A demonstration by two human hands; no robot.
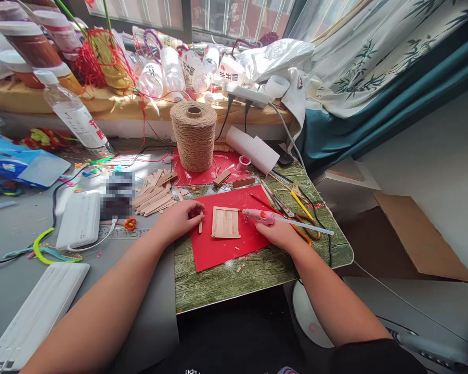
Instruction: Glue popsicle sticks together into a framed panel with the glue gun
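Stick panel (pixel 226 223) looks light, stiff, perhaps brittle at its joints; I'd grip opposite edges. Left hand (pixel 187 214) pinches a craft stick (pixel 200 227); right hand (pixel 276 232) grasps the glue gun (pixel 258 215).

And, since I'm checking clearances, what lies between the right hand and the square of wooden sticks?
In the head view, the pink glue gun in the right hand points toward the square of wooden sticks, with red sheet beneath.
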